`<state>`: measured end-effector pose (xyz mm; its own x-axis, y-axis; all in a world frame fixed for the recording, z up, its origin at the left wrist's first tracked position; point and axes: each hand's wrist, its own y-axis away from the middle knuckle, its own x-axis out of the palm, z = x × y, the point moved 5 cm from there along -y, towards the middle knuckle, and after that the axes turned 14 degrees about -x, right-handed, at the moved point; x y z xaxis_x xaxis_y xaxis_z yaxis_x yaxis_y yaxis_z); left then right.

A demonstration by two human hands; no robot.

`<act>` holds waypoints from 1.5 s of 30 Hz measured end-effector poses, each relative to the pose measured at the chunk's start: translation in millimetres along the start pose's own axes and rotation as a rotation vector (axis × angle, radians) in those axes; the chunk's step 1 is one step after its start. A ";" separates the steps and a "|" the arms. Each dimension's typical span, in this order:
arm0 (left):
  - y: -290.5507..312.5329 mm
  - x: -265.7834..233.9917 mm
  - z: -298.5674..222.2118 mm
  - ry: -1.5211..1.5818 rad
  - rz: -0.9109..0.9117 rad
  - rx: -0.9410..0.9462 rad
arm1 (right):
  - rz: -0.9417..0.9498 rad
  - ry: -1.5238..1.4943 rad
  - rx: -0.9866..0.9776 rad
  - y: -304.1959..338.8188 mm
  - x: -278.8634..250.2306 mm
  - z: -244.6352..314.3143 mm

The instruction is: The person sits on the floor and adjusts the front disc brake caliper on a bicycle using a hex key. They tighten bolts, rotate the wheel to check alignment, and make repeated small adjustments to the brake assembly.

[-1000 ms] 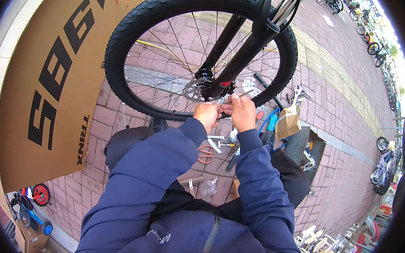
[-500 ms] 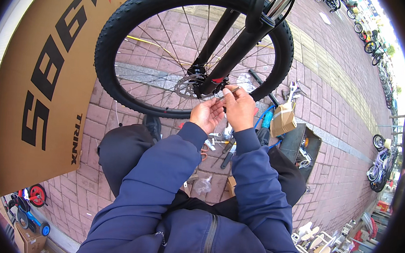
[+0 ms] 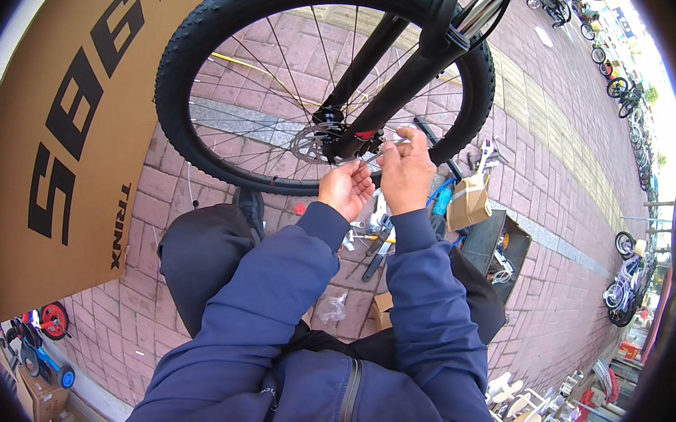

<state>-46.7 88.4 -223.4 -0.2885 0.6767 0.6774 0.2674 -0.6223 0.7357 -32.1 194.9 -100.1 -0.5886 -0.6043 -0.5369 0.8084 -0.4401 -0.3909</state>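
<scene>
Head view: bike wheel stands at the upper middle of the frame, with the black fork slanting across it and the brake disc at its hub.
Thin metal rod: just above the centre of the frame, beside the brake at the fork's lower end; whether its tip touches the brake is too small to tell.
Right hand: fingers closed on the thin metal rod, back of the hand upward.
Left hand: palm partly up, fingers curled, thumb tip near the rod's lower end; I cannot tell whether they grip anything.
Changed since half a second ago: right-hand fingers reach higher in the frame and the hand has turned; left-hand fingers are more curled. The orange scissor handles, partly visible then, are now out of sight.
Unchanged: wheel and fork stand in nearly the same place.
Pavement: below the hands lie a dark-handled tool and a clear plastic bag; right of centre, a small carton sits by a grey tray.
Left edge: big cardboard box, upright.
</scene>
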 end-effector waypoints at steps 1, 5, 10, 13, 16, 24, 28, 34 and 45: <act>0.8 -1.1 -0.5 -0.029 -0.020 0.009 | -0.008 -0.047 0.073 2.8 -4.2 -13.2; 4.2 -3.5 -4.7 -0.219 -0.170 0.178 | -0.090 -0.183 0.363 31.7 -2.2 -68.4; 8.9 1.6 -13.0 -0.513 -0.280 0.425 | 0.084 0.388 0.050 80.2 29.8 -86.1; 28.6 12.8 -23.8 -0.915 -0.491 0.745 | 0.441 0.143 0.142 116.9 80.1 -93.1; 54.2 35.3 -30.0 -1.556 -0.605 0.798 | 0.376 -0.375 0.177 134.0 136.7 -71.0; 151.1 116.1 -101.0 -2.121 -0.618 1.103 | 0.074 -1.539 0.637 79.8 140.9 38.8; 170.9 111.6 -131.7 -1.934 -0.674 1.239 | 0.185 -0.571 0.631 46.7 99.8 44.7; 169.8 106.2 -153.9 -1.923 -0.673 1.460 | -0.144 0.353 -0.320 16.0 40.5 66.3; 246.6 136.5 -158.6 -1.282 -0.635 2.401 | -0.327 -0.451 0.563 32.3 2.8 -95.9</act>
<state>-165.9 -35.1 50.7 -0.5719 0.7688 -0.2863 0.5105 0.0603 -0.8578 -7.7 242.7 -185.9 -0.8370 -0.5441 -0.0580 0.5437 -0.8389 0.0248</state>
